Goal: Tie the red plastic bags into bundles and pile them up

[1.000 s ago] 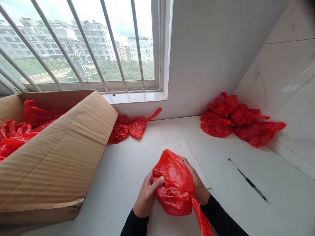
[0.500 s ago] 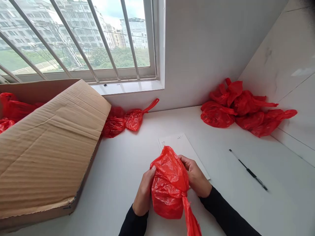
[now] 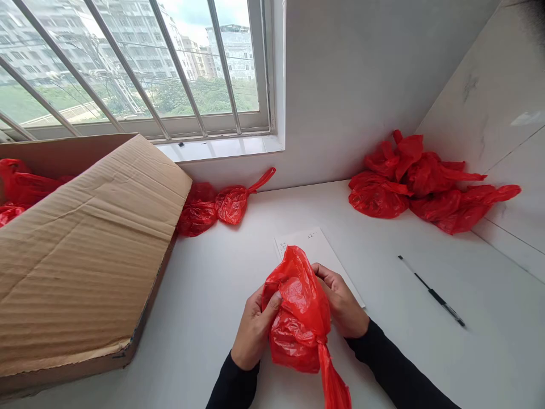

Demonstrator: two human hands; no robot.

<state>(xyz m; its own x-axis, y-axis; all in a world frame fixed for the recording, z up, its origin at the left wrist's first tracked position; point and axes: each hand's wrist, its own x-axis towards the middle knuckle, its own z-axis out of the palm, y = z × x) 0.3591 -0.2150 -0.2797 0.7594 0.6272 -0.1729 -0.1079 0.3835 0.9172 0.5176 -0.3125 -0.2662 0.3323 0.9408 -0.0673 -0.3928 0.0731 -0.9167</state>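
Between my hands is a red plastic bag (image 3: 300, 318), knotted at its lower right with a twisted tail hanging toward me. What it contains is hidden by the crinkled plastic. My left hand (image 3: 255, 329) grips its left side, thumb pressed on the front. On the opposite side, my right hand (image 3: 343, 301) holds the upper right edge, its fingertips partly behind the plastic. Just beyond the bag, a white sheet or pad of paper (image 3: 327, 255) with small handwriting lies on the white table (image 3: 204, 295), partly covered by the bag.
A cardboard box (image 3: 85, 272) holding red bags (image 3: 29, 190) fills the left side. More red bags (image 3: 232, 204) lie by the wall beneath the barred window. Several tied red bags (image 3: 426, 187) are heaped in the right corner. A black-gripped pen (image 3: 434, 295) lies at right.
My left thumb has slid inward over the front of the bag, and the left fingers have shifted up its side. The bag has moved slightly up and right, its top more peaked.
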